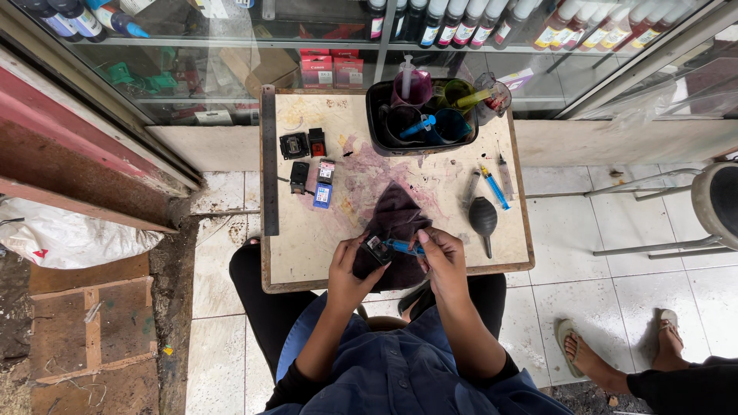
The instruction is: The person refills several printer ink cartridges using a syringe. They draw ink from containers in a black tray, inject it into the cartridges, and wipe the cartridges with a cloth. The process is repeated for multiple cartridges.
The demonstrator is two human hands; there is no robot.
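Head cam, looking straight down. Working near to far.

Nearest me: my left hand (347, 269) pinches a small black ink cartridge (376, 247) over the near edge of the stained square wooden bench (307, 253), grip clamped on its sides. My right hand (440, 257), at 3 o'clock of it, is closed on a slim blue syringe (402, 247) whose tip meets the cartridge top. Both sit on a dark purple cloth (393, 219) bunched under the cartridge.

Handling call: the cartridge looks light, rigid plastic, probably slick with ink; hold it by the side walls, off the top port. The syringe looks light and thin; hold the barrel, since squeezing the plunger end would likely spill. The cloth is soft and won't brace anything.

At 2 o'clock from the hands: a black rubber bulb blower (483, 217), then another blue syringe (494, 187) and clear ones beside it.

At 10 o'clock: four spare cartridges (309, 165) in a loose cluster, one with a blue base. A long dark metal ruler (269, 157) lies along the bench's left edge.

At 12 o'clock, far edge: a black plastic tub (378, 119) holding coloured ink cups with syringes standing in them.

Beyond it: a glass cabinet (231, 69) with rows of ink bottles. At 4 o'clock on the tile floor, another person's sandalled feet (615, 350).
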